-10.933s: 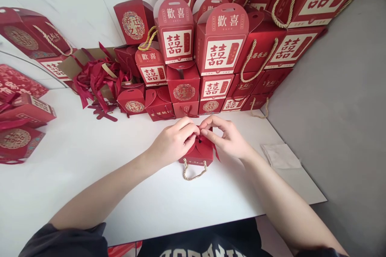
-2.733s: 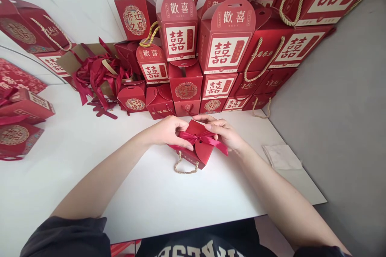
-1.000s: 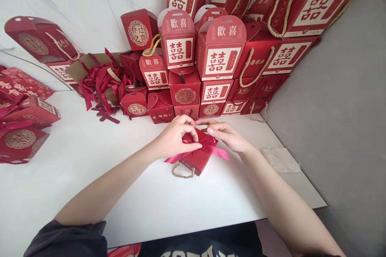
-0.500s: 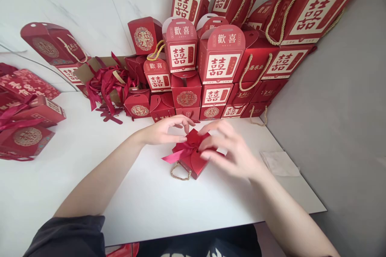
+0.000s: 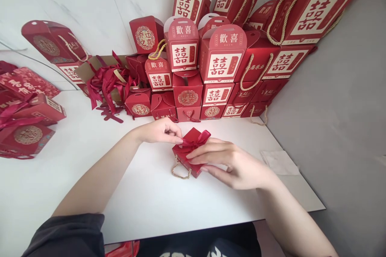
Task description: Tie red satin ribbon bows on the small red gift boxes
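A small red gift box lies on the white table in front of me, with a twisted gold cord handle hanging from its left side. Across its top runs a dark pink satin ribbon, knotted near the middle, with a loop or tail rising at the upper right. My left hand pinches the ribbon's left end at the box's edge. Over the right part of the box lies my right hand, fingers stretched out and fingertips on the ribbon and lid, thumb apart near the front corner. It covers much of the box's right side.
Stacked red gift boxes stand along the back wall. Behind my left hand, a cardboard box overflows with loose ribbons. More ribboned boxes sit at the left. A white sheet lies near the right wall.
My left fingers have closed on the ribbon end that hung over the box's left edge. My right hand has come down onto the box, and part of the ribbon now stands at the upper right.
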`<act>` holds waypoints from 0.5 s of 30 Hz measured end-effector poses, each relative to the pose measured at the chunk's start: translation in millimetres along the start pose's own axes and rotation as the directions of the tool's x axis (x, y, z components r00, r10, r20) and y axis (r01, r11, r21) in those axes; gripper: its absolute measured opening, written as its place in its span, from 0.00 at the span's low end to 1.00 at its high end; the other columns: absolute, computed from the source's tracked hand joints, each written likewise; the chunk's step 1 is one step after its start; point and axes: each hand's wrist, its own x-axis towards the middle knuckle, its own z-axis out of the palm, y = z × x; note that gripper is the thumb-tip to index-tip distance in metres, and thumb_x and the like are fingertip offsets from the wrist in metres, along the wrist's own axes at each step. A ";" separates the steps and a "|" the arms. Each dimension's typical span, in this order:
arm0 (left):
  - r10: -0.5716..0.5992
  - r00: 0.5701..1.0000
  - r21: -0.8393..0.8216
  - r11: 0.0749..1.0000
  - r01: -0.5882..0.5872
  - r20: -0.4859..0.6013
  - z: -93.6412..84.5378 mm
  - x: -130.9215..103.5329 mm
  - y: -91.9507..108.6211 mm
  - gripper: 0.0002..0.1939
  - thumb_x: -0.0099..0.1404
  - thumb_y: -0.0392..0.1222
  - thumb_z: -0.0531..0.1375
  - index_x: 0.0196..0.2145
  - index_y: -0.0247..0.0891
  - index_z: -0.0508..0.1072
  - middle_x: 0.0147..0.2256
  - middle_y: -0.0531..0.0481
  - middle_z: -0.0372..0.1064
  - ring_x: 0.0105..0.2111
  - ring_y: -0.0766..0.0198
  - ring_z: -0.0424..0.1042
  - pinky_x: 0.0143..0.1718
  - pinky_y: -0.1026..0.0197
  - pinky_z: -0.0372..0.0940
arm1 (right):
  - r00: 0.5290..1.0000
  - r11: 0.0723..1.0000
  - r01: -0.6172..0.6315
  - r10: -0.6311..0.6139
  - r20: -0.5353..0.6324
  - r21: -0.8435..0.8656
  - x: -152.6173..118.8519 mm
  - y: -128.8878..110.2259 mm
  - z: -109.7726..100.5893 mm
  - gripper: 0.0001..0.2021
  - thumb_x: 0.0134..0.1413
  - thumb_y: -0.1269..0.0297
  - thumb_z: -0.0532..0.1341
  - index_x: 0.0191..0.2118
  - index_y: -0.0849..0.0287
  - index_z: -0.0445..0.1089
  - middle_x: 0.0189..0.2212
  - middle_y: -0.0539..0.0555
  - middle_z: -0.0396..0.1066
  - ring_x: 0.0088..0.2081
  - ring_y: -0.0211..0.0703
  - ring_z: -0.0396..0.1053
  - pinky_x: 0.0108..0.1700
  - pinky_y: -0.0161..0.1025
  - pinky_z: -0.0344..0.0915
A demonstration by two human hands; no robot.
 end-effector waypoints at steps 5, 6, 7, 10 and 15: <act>-0.039 0.999 -0.058 0.998 0.038 -0.004 3.4 3.2 -2.4 0.18 0.64 0.50 0.60 0.24 0.34 0.68 0.21 0.55 0.62 0.21 0.72 0.57 0.23 0.66 0.54 | 0.992 0.959 -0.058 0.024 0.125 0.278 -6.9 13.0 -20.2 0.15 0.60 0.73 0.60 0.52 0.59 0.73 0.52 0.59 0.73 0.52 0.44 0.70 0.56 0.45 0.66; -0.063 0.998 -0.036 0.997 0.063 -0.012 4.4 3.5 -2.6 0.19 0.64 0.51 0.61 0.24 0.34 0.68 0.21 0.55 0.62 0.21 0.72 0.58 0.24 0.66 0.55 | 0.985 0.947 -0.069 0.015 0.172 0.314 -8.0 15.6 -22.1 0.16 0.60 0.72 0.61 0.53 0.59 0.72 0.52 0.59 0.73 0.53 0.45 0.70 0.56 0.46 0.65; -0.085 0.996 -0.012 0.996 0.085 -0.021 5.0 3.5 -2.5 0.19 0.63 0.52 0.61 0.24 0.34 0.67 0.21 0.55 0.61 0.21 0.72 0.59 0.24 0.66 0.55 | 0.971 0.934 -0.084 -0.002 0.239 0.348 -9.3 18.1 -23.8 0.17 0.59 0.71 0.62 0.54 0.58 0.72 0.52 0.59 0.73 0.53 0.45 0.70 0.56 0.46 0.65; -0.105 0.994 0.013 0.994 0.105 -0.030 4.0 0.2 0.0 0.18 0.62 0.53 0.62 0.26 0.35 0.69 0.21 0.55 0.62 0.22 0.71 0.60 0.25 0.66 0.57 | 0.869 0.896 -0.164 -0.068 0.491 0.414 -14.2 26.2 -28.6 0.16 0.58 0.66 0.64 0.52 0.59 0.74 0.49 0.59 0.76 0.48 0.45 0.74 0.51 0.40 0.69; 0.092 0.989 0.122 0.989 -0.078 -0.116 1.1 -7.0 11.5 0.30 0.56 0.48 0.68 0.55 0.44 0.67 0.43 0.47 0.71 0.41 0.59 0.71 0.41 0.58 0.67 | 0.847 0.841 -0.186 -0.124 0.517 0.507 -21.6 40.0 -36.3 0.16 0.54 0.63 0.68 0.48 0.62 0.76 0.45 0.61 0.78 0.40 0.44 0.75 0.45 0.38 0.70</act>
